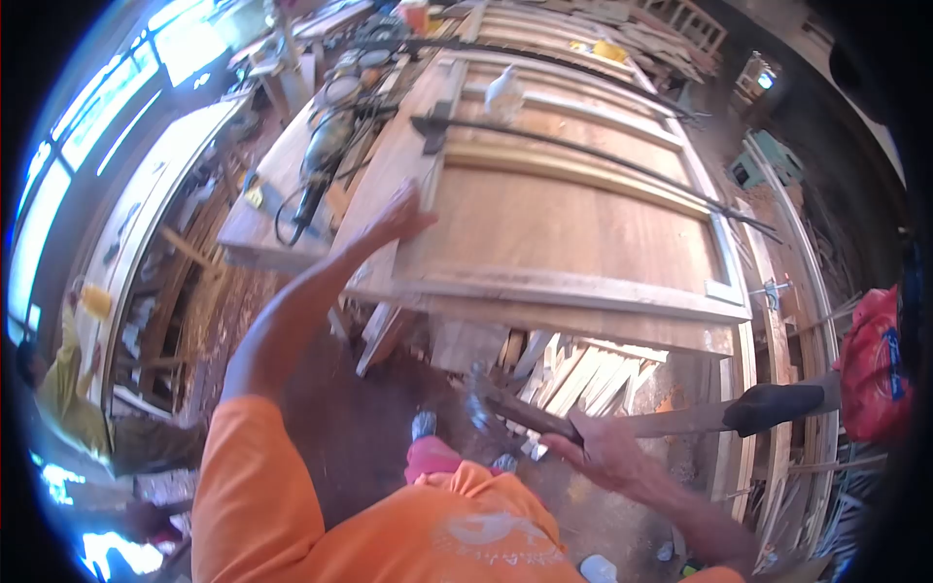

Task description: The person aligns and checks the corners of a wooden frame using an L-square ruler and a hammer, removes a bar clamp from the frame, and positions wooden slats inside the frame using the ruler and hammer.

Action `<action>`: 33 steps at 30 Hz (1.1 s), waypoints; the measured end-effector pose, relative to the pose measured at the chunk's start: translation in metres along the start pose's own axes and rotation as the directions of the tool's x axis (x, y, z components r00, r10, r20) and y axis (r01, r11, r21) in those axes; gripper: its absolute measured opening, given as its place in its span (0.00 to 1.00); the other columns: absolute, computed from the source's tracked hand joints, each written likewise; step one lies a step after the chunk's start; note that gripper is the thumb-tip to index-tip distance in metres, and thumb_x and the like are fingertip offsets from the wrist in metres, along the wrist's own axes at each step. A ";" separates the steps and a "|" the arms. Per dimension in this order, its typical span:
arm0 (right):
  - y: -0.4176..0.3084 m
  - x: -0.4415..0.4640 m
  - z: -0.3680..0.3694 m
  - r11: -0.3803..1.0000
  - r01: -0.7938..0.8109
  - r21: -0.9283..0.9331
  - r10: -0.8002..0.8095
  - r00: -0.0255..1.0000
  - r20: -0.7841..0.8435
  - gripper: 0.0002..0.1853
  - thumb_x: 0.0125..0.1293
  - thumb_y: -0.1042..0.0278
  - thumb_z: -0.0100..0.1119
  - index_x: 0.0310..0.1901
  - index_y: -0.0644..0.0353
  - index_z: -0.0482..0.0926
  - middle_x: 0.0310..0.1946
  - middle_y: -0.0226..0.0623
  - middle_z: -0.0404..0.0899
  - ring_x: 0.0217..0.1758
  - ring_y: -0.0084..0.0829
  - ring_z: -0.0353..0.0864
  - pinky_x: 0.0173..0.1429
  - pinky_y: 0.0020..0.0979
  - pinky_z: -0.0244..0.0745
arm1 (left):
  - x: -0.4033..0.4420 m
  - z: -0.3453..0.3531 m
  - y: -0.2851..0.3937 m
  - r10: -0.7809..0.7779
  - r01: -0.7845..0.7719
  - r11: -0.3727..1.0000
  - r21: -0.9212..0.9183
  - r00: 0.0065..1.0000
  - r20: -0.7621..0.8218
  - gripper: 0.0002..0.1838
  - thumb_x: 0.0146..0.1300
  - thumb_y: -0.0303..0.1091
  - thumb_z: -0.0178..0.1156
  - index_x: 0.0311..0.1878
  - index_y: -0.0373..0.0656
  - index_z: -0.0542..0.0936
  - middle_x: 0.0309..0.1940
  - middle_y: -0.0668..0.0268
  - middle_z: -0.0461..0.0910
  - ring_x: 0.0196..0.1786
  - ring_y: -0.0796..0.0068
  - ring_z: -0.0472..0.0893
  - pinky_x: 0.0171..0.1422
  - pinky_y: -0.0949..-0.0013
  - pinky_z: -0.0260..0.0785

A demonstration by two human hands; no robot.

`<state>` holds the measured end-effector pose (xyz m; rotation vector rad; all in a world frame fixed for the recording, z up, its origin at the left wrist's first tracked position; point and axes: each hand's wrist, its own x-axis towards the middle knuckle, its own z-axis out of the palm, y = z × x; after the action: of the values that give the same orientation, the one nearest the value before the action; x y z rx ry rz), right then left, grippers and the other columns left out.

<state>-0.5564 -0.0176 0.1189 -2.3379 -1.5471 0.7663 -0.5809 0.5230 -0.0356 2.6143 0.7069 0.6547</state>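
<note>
My left hand (406, 218) rests at the left side of a wooden panel door (573, 228), its fingers apart against the frame. My right hand (607, 452) is wrapped around the handle of a hammer (530, 416), held low in front of the door's near edge. The hammer's metal head points left. A long dark bar clamp (583, 155) lies across the door, its jaw (431, 131) above my left hand. Farther back, a whitish bottle (503, 95) stands on the door.
A corded power tool (326, 146) lies on a board left of the door. Wood strips (593, 374) are piled below the bench. Long timbers (792, 223) and a red bundle (875, 369) are at right. Another person in a yellowish shirt (73, 408) is at far left.
</note>
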 end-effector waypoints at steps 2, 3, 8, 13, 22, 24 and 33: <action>0.016 -0.019 -0.009 0.993 -0.099 0.066 0.101 0.995 -0.019 0.30 0.76 0.39 0.66 0.41 0.67 0.81 0.21 0.45 0.80 0.25 0.33 0.82 0.30 0.40 0.74 | -0.001 -0.023 0.017 -0.153 0.167 0.985 -0.046 0.965 0.214 0.59 0.59 0.51 0.74 0.79 0.17 0.55 0.76 0.26 0.64 0.79 0.35 0.67 0.84 0.52 0.62; 0.033 -0.025 -0.011 0.961 -0.199 0.190 0.219 0.971 -0.094 0.30 0.74 0.38 0.66 0.39 0.65 0.81 0.22 0.47 0.81 0.27 0.40 0.84 0.34 0.43 0.76 | 0.000 -0.030 0.030 -0.195 0.212 0.976 -0.056 0.955 0.221 0.60 0.59 0.49 0.75 0.80 0.17 0.53 0.76 0.26 0.64 0.79 0.35 0.67 0.84 0.52 0.62; 0.119 -0.029 -0.105 0.766 -0.599 0.233 0.634 0.644 -0.429 0.20 0.71 0.50 0.70 0.44 0.63 0.88 0.30 0.54 0.87 0.34 0.50 0.90 0.41 0.50 0.80 | -0.006 -0.007 0.034 -0.225 0.244 0.951 -0.191 0.967 0.118 0.59 0.52 0.37 0.72 0.81 0.18 0.52 0.68 0.30 0.74 0.70 0.40 0.77 0.76 0.51 0.71; 0.289 -0.028 -0.213 0.794 -0.595 0.123 0.405 0.367 -0.837 0.18 0.67 0.54 0.73 0.41 0.64 0.87 0.37 0.52 0.89 0.42 0.52 0.90 0.50 0.50 0.81 | -0.003 0.013 0.009 -0.128 0.133 0.989 -0.070 0.989 0.076 0.56 0.56 0.35 0.66 0.84 0.23 0.49 0.82 0.30 0.57 0.85 0.38 0.59 0.89 0.55 0.51; 0.475 0.019 -0.272 0.760 -0.602 0.246 0.615 0.543 -0.572 0.35 0.62 0.41 0.72 0.52 0.73 0.87 0.41 0.55 0.90 0.47 0.44 0.91 0.55 0.44 0.81 | -0.013 -0.009 0.032 -0.188 0.198 0.978 -0.063 0.973 0.135 0.56 0.62 0.40 0.67 0.85 0.26 0.47 0.83 0.31 0.54 0.86 0.39 0.57 0.90 0.53 0.48; 0.460 0.029 -0.267 0.725 -0.559 0.403 0.687 0.547 -0.478 0.30 0.65 0.46 0.72 0.53 0.69 0.88 0.42 0.48 0.90 0.47 0.35 0.88 0.52 0.42 0.79 | -0.017 -0.007 0.024 -0.187 0.195 0.979 -0.060 0.976 0.108 0.56 0.63 0.41 0.67 0.86 0.26 0.47 0.84 0.32 0.53 0.87 0.40 0.56 0.90 0.54 0.47; 0.499 0.041 -0.254 0.731 -0.422 0.536 0.678 0.536 -0.503 0.24 0.67 0.48 0.74 0.43 0.68 0.91 0.30 0.38 0.87 0.34 0.30 0.85 0.41 0.39 0.76 | -0.013 -0.026 0.044 -0.236 0.244 0.969 -0.026 0.955 0.180 0.57 0.65 0.44 0.68 0.87 0.29 0.46 0.85 0.35 0.52 0.88 0.45 0.54 0.90 0.56 0.46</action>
<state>-0.0153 -0.1643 0.0872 -2.4056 -0.2821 0.1797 -0.5877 0.4861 0.0013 2.4504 0.9210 0.3601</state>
